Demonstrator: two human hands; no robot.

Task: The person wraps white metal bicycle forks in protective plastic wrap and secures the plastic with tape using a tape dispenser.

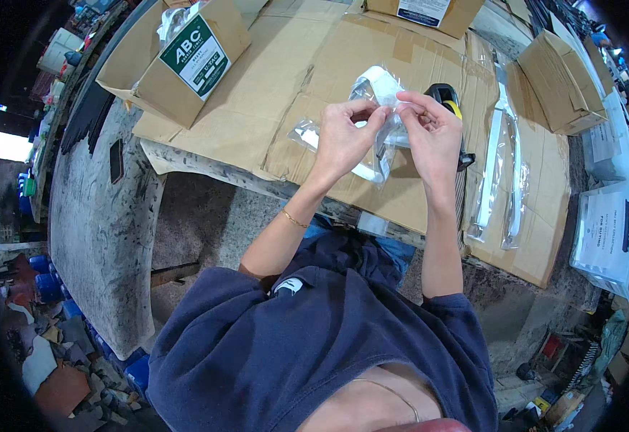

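Observation:
A white strap, perhaps a belt, in a clear plastic sleeve (375,83) lies curled over the cardboard in front of me. My left hand (347,132) pinches the clear plastic between thumb and fingers. Close beside it, my right hand (430,129) also grips the plastic at its fingertips. A black and yellow tape measure (447,96) lies just behind my right hand, partly hidden by it. To the right, two white straps in clear sleeves (490,156) lie lengthwise on the cardboard sheet (347,43).
An open cardboard box (185,97) with plastic-wrapped things stands at the upper left, a second box (557,86) at the right. Clear plastic containers (606,237) are at the right edge. A phone (116,161) lies on the worn grey surface at left.

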